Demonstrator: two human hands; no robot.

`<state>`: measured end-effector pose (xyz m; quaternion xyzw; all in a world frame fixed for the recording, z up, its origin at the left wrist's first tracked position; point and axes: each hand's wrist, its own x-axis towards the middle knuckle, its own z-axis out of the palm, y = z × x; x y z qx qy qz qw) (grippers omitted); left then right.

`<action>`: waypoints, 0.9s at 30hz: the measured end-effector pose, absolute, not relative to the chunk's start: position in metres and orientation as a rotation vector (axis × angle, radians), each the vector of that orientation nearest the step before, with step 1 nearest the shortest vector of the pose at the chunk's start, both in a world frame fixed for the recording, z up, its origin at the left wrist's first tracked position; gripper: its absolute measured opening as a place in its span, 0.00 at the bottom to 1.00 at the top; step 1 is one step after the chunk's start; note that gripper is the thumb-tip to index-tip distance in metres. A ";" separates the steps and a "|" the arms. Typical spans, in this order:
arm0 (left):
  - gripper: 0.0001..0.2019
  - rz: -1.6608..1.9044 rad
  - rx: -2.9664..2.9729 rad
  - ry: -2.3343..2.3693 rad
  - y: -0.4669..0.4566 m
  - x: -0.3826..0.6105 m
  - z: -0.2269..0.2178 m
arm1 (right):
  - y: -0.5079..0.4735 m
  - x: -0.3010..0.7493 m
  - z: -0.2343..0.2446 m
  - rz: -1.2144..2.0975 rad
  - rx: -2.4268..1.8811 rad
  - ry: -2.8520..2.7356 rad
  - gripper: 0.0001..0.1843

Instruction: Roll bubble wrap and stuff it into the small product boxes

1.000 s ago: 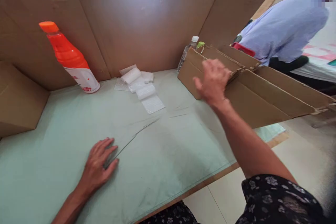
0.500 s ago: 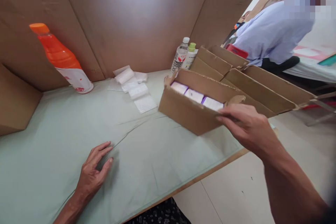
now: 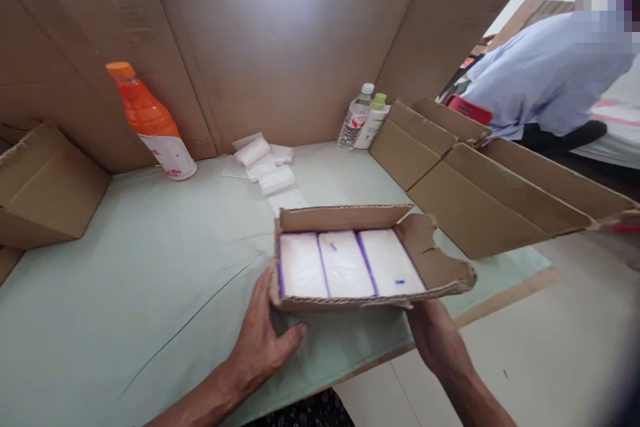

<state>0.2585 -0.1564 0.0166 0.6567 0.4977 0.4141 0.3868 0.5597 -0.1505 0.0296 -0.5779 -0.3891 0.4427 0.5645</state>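
An open cardboard box (image 3: 345, 305) is tilted toward me above the near part of the table. Inside it sit white packs (image 3: 345, 263) with purple edges, three of them side by side. My left hand (image 3: 263, 330) is at the box's left end, its fingers along the outside and partly hidden, the thumb out in front. Beneath the right front corner, my right hand (image 3: 435, 333) grips the box; its fingers are mostly hidden by the cardboard.
Folded bubble wrap (image 3: 265, 163) lies behind the box. An orange bottle (image 3: 155, 123), a clear water bottle (image 3: 356, 117) and a white bottle with a green cap (image 3: 373, 123) stand before a cardboard screen (image 3: 290, 47). Open cartons (image 3: 480, 200) flank the right; a person (image 3: 545, 67) sits beyond.
The box has come nearer and turned lengthwise across my view, its open top facing me. My left hand has moved from the bare table to its left end; my right hand has shifted underneath.
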 end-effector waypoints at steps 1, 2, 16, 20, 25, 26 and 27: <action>0.41 1.070 1.602 1.376 -0.161 0.244 0.015 | -0.149 0.548 0.028 1.085 -1.339 -0.978 0.25; 0.39 1.071 1.520 1.495 -0.164 0.226 0.014 | -0.144 0.533 0.027 1.128 -1.312 -1.046 0.26; 0.39 1.296 1.003 2.222 -0.076 0.074 0.035 | 0.042 0.369 0.041 1.336 -1.047 -1.783 0.33; 0.36 1.250 1.005 2.208 -0.082 0.073 0.020 | 0.088 0.409 0.049 0.472 -1.348 -2.175 0.30; 0.36 1.288 1.043 2.148 -0.080 0.065 0.009 | 0.142 0.411 0.059 0.080 -1.477 -2.351 0.18; 0.36 1.298 1.047 2.113 -0.079 0.064 0.009 | 0.142 0.412 0.067 0.099 -1.488 -2.279 0.15; 0.36 1.330 1.056 2.082 -0.080 0.064 0.011 | 0.138 0.415 0.076 0.120 -1.485 -2.188 0.14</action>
